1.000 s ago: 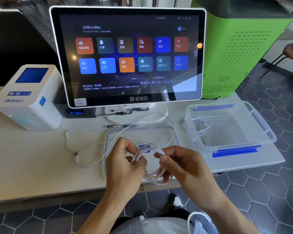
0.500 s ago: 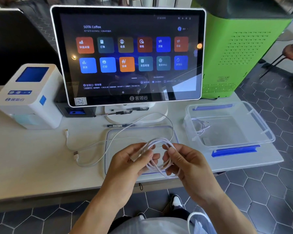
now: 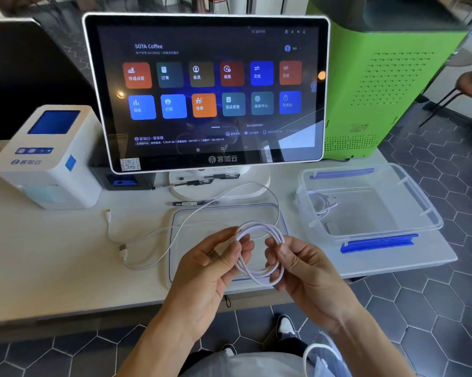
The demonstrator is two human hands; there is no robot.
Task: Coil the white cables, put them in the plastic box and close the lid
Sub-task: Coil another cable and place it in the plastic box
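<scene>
My left hand (image 3: 218, 263) and right hand (image 3: 308, 268) are bare, with no rings, watch or gloves, and my forearms are uncovered right down to the bottom of the view. Below them I wear a light grey top (image 3: 245, 365) and dark trousers (image 3: 294, 346). My shoes (image 3: 286, 326) are dark with white toe caps

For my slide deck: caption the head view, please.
Both hands hold a coiled white cable above the lid.
</scene>
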